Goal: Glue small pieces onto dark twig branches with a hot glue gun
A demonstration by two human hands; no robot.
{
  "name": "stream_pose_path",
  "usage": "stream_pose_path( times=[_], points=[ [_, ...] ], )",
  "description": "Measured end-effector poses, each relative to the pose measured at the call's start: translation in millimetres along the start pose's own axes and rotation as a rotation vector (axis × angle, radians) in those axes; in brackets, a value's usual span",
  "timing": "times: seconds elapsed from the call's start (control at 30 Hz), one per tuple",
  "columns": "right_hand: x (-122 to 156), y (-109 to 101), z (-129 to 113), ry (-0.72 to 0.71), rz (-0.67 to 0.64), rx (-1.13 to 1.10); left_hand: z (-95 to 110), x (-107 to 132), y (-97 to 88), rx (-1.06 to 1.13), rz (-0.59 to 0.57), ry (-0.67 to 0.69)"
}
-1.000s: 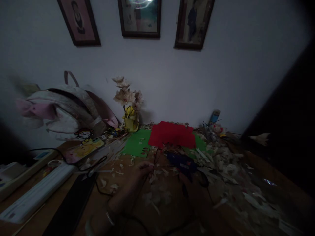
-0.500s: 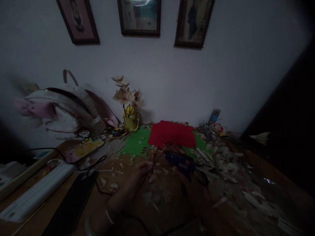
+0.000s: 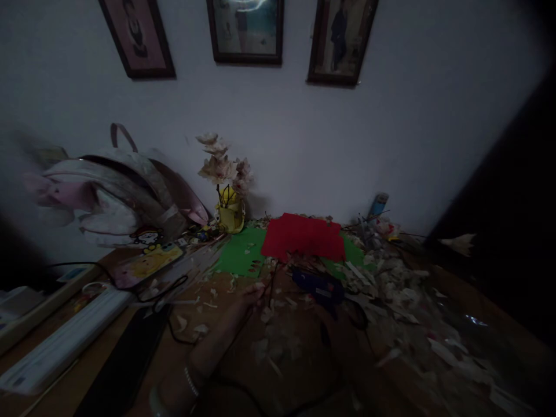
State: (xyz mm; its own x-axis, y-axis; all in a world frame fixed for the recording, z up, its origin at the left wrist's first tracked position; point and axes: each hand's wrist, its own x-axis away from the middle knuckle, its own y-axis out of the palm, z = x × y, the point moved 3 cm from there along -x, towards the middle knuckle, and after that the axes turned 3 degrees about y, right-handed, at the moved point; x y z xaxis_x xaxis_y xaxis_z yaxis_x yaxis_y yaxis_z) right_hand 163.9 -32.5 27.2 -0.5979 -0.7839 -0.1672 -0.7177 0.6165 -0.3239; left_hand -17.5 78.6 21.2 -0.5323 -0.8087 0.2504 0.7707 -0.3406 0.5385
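Left hand (image 3: 234, 321): fingers (image 3: 257, 291) closed, pinching a thin dark wire stem (image 3: 272, 285).
Stem: long axis nearly upright, tip toward 12 o'clock.
Nearby: blue glue gun (image 3: 318, 286) at 2 o'clock; red paper (image 3: 303, 237) at 12 o'clock.
Right hand: not visible; fingers cannot be told.

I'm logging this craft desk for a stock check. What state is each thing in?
left hand: fingers closed on a thin dark wire
blue glue gun: lying on its side, not touching the hand
red paper sheet: flat, overlapping the green sheet
green paper sheet: flat, scraps scattered on it
cream paper flowers: upright in a yellow pot
backpack: propped against the wall
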Motion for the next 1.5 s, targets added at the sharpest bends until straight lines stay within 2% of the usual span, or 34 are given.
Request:
stream_pose_path(
  times=[0.17, 0.33, 0.47, 0.57, 0.67, 0.8, 1.0, 1.03, 1.1, 1.2, 1.3, 1.5],
  points=[
    [-2, 2, 3, 0.082, -0.034, 0.184, 7, 5, -1.2, 0.044, 0.125, 0.089],
    [-14, 20, 2, 0.014, -0.113, 0.301, 11, 11, 2.2, -0.006, 0.158, 0.237],
    [-25, 39, 0, -0.092, -0.181, 0.418, 11, 9, -0.2, -0.062, 0.158, 0.344],
    [-29, 49, -1, -0.162, -0.168, 0.550, 10, 6, -2.5, -0.120, 0.161, 0.363],
    [-29, 53, -2, -0.173, -0.178, 0.632, 11, 7, 1.0, -0.180, 0.155, 0.347],
    [-25, 47, -9, -0.252, -0.161, 0.637, 15, 16, 13.8, -0.264, 0.150, 0.305],
    [-20, 8, -28, -0.341, 0.052, 0.807, 11, 22, 20.7, -0.393, 0.138, 0.315],
    [-18, 3, -30, -0.402, 0.069, 0.785, 9, 22, 20.2, -0.415, 0.139, 0.325],
    [-11, -2, -33, -0.611, 0.103, 0.737, 6, 22, 19.4, -0.449, 0.142, 0.340],
    [4, 5, -31, -0.905, 0.066, 0.613, 2, 23, 18.5, -0.468, 0.152, 0.338],
    [15, 18, -27, -0.964, 0.028, 0.525, -3, 25, 18.3, -0.502, 0.142, 0.360],
    [24, 29, -33, -1.112, -0.033, 0.597, -12, 33, 22.8, -0.558, 0.041, 0.367]
  ],
)
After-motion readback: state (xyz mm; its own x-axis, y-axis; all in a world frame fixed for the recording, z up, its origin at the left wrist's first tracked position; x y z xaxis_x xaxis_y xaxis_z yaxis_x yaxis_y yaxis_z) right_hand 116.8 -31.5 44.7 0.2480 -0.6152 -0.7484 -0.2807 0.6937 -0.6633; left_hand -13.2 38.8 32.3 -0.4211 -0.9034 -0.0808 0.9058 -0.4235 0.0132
